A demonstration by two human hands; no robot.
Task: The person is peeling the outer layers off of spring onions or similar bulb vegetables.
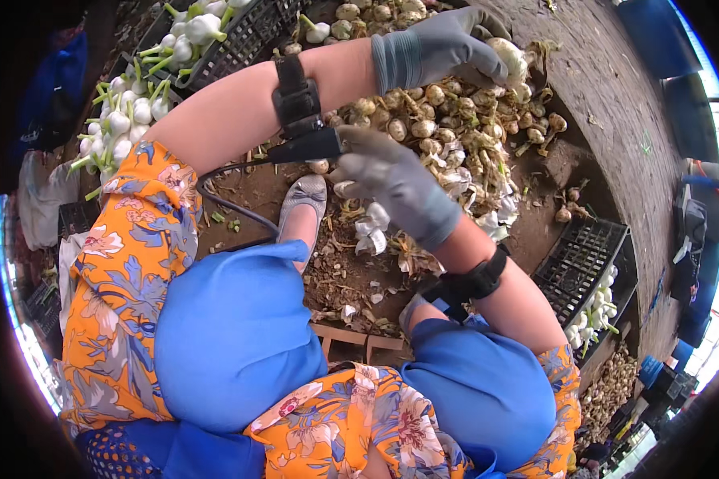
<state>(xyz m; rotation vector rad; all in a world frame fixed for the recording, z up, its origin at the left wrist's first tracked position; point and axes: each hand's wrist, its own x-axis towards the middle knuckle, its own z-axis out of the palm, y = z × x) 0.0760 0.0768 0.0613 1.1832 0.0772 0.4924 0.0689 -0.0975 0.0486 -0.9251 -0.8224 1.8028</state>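
Observation:
My left hand [455, 51], in a grey work glove, reaches across the upper right of the view. Its fingers close around a large pale garlic bulb [509, 60] at the far side of a heap of unpeeled garlic bulbs [425, 123]. Below it, blurred, my right hand [389, 185] wears a matching glove. Its fingers are spread and nothing shows in them; it hovers over the near left part of the heap. White peeled-off garlic skins [371, 230] lie beneath the right hand, on soil and scraps.
A black plastic crate [248, 45] with trimmed white garlic stands at upper left, beside more bulbs [120, 123]. Another black crate [581, 257] holding garlic is at right. My shoe [302, 200] rests among clippings. A black device and cable [305, 146] hang from my left forearm.

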